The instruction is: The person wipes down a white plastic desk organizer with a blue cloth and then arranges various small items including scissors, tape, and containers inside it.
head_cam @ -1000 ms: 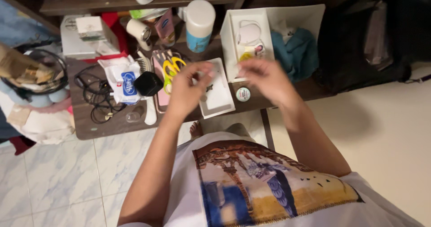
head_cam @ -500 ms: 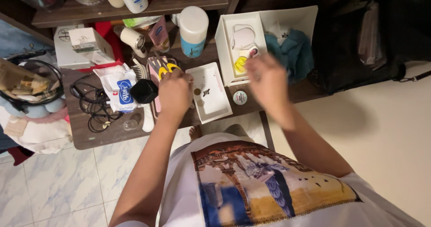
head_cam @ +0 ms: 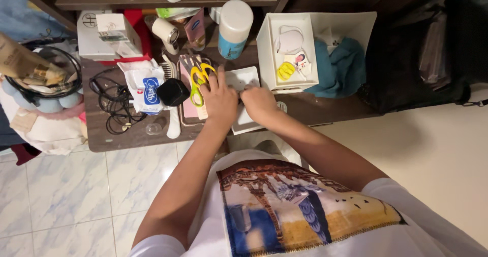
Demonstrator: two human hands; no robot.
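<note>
left hand point(head_cam: 218, 100) and right hand point(head_cam: 258, 103) on white tray point(head_cam: 244, 77), fingers over it

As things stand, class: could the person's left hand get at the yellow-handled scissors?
Probably yes: the left hand already lies beside the yellow-handled scissors, fingers by the handles, nothing between them.

Yellow-handled scissors point(head_cam: 199, 80), a white box lid point(head_cam: 243, 79), a teal cloth point(head_cam: 341, 69), a dark-brown table point(head_cam: 122, 137).
</note>
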